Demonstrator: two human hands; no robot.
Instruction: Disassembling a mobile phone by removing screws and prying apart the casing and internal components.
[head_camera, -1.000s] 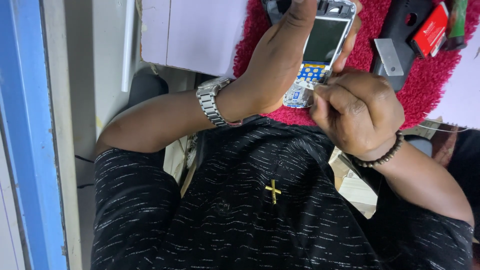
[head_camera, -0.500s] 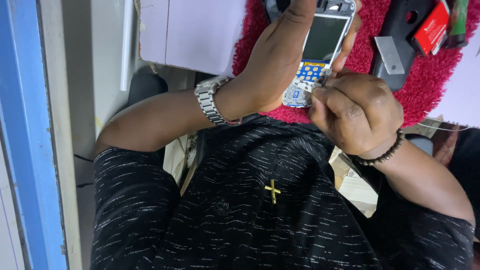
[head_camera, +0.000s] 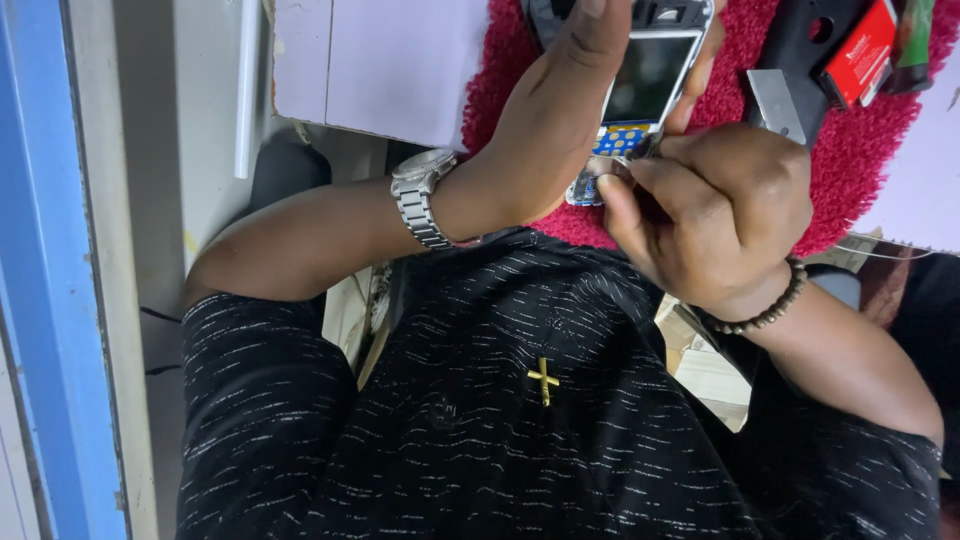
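I see the phone (head_camera: 640, 95) at the upper middle of the frame, a small slab with a dark glass screen and a blue and white keypad, lying over a shaggy red mat (head_camera: 500, 60). The left hand (head_camera: 560, 120) wraps its side from the left of the frame, fingers closed around the casing, the thumb reaching up past the top edge. On that wrist sits a metal watch (head_camera: 420, 195) with a linked band. The right hand (head_camera: 715, 205) is balled just below the keypad, fingers curled tight together and pinched on something thin at the phone's lower edge (too small for me to tell what it is). A string of dark round beads (head_camera: 765, 310) rings that wrist. In the upper right, on the mat, lie a black plastic shell (head_camera: 800, 45) and a flat red pack (head_camera: 858, 50). A pale, smooth board (head_camera: 380, 60) fills the upper left centre. The lower frame is black knit shirt (head_camera: 480, 440) flecked white.
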